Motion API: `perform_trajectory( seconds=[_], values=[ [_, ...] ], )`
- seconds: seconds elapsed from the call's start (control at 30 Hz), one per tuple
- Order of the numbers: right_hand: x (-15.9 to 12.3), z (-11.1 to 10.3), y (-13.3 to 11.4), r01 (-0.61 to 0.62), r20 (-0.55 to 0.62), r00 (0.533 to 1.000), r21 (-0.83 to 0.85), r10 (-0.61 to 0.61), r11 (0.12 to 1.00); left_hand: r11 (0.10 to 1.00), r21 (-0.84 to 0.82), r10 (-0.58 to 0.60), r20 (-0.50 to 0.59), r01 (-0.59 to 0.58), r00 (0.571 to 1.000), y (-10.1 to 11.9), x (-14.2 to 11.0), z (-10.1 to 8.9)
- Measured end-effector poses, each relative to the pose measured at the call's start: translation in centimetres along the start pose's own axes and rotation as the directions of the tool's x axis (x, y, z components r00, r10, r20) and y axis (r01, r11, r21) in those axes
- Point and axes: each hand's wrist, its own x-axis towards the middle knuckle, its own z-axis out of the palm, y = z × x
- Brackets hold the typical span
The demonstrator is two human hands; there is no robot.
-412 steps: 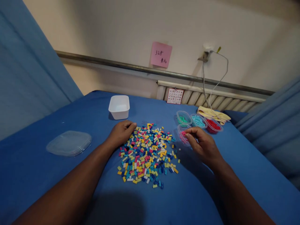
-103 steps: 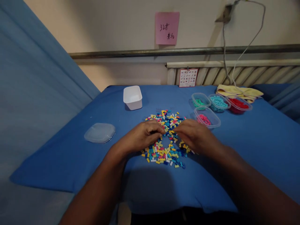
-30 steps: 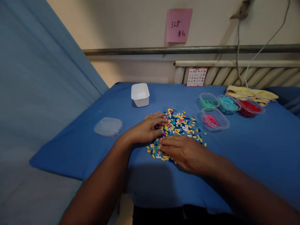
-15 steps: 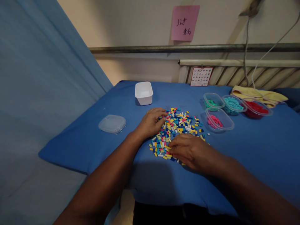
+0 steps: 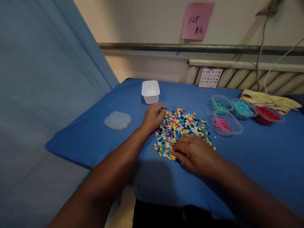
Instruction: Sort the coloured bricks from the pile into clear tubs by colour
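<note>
A loose spread of small toy building bricks [image 5: 181, 122] in yellow, blue, white, pink and teal lies on the blue-covered table. My left hand [image 5: 154, 117] rests at the left edge of the spread, fingers bent, thumb a little apart, with no brick visible in it. At the near side my right hand [image 5: 196, 152] reaches into the bricks, palm down. Its thumb and fingers are drawn together at the tips; whatever they pinch is hidden among the bricks.
Clear tubs hold sorted bricks: green [image 5: 219, 107], turquoise [image 5: 243, 107], red [image 5: 267, 114] and pink [image 5: 222, 125]. A white tub [image 5: 151, 97] stands behind my left hand. Stacked clear lids [image 5: 118, 121] lie left. A yellow cloth [image 5: 282, 100] is at the back right, a blue curtain [image 5: 59, 63] at left.
My left hand has drawn back slightly toward the left edge of the bricks. My right hand's fingers have curled closer together. The whole view has shifted a little.
</note>
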Motion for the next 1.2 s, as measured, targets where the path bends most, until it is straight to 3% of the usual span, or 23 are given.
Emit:
perform_trajectory(
  seconds=[0.2, 0.33, 0.4, 0.67, 0.77, 0.83, 0.93, 1.07, 1.2],
  values=[
    [-0.4, -0.4, -0.7, -0.029, 0.058, 0.998, 0.059, 0.025, 0.998, 0.999, 0.019, -0.03, 0.021, 0.029, 0.999, 0.1, -0.1, 0.1],
    [-0.5, -0.9, 0.1, -0.116, -0.033, 0.992, 0.103, 0.12, 0.988, 1.0, 0.014, -0.019, 0.015, 0.019, 1.0, 0.2, -0.2, 0.1],
    [-0.1, -0.9, 0.6, -0.144, -0.055, 0.988, 0.064, 0.147, 0.988, 1.0, 0.007, -0.021, 0.022, 0.021, 1.0, 0.3, -0.2, 0.1],
    [1.0, 0.5, 0.7, -0.121, 0.041, 0.991, -0.129, 0.128, 0.984, 0.999, 0.004, -0.041, 0.041, 0.041, 0.998, 0.4, -0.2, 0.1],
    [1.0, 0.5, 0.7, -0.124, 0.008, 0.992, -0.14, 0.127, 0.982, 0.999, 0.012, -0.045, 0.04, 0.044, 0.998, 0.3, -0.2, 0.1],
    [0.5, -0.2, 1.3, -0.15, -0.074, 0.987, -0.116, 0.142, 0.982, 0.999, 0.017, -0.047, 0.035, 0.046, 0.998, 0.3, -0.2, 0.0],
    [-1.0, -2.2, 3.1, -0.228, -0.299, 0.935, -0.099, 0.189, 0.969, 0.999, 0.006, -0.037, 0.028, 0.037, 0.999, 0.2, -0.2, -0.1],
    [-4.0, -5.1, 7.2, -0.438, -0.587, 0.764, -0.167, 0.267, 0.883, 0.998, 0.014, -0.062, 0.031, 0.061, 0.998, 0.1, 0.0, -0.1],
    [-6.5, -6.0, 10.8, -0.598, -0.647, 0.683, -0.226, 0.34, 0.769, 0.998, 0.003, -0.06, 0.037, 0.06, 0.998, -0.2, 0.1, 0.0]
  ],
)
